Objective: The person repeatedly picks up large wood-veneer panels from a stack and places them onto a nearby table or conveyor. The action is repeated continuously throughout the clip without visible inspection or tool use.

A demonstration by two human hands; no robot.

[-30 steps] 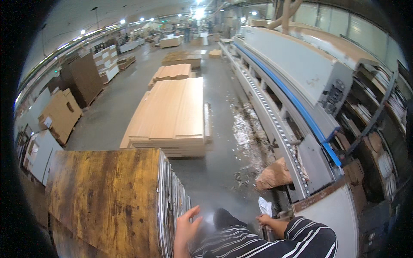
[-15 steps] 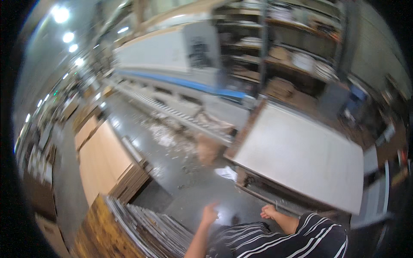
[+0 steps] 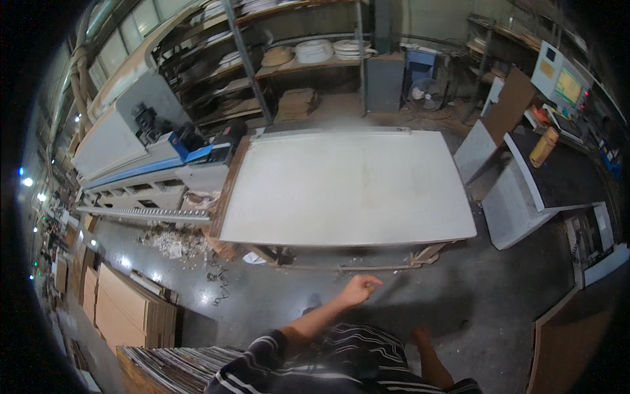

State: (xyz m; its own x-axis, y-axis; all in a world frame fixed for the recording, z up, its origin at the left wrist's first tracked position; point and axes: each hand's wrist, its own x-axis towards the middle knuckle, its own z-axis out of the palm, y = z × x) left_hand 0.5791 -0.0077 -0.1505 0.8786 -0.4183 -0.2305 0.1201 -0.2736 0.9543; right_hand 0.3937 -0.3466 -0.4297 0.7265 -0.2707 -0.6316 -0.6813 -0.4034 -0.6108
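My left hand is held out over the floor, short of the near edge of a white-topped table. Its fingers are loosely bent, the foremost stretched to the right, and nothing is in it. Low by my striped clothing hangs my right hand, dim and smeared, so its fingers cannot be made out. Neither hand touches the table, whose wide flat top rests on a wooden frame.
Stacked tan boards and thin edge-on panels lie at lower left. A long machine stands beyond, beside loaded shelves. At right are a dark-topped desk, a control screen and a brown panel.
My view has swung right, bringing the white-topped table to the middle and the desk into sight. My left hand now reaches forward; my right hand has dropped back toward my body.
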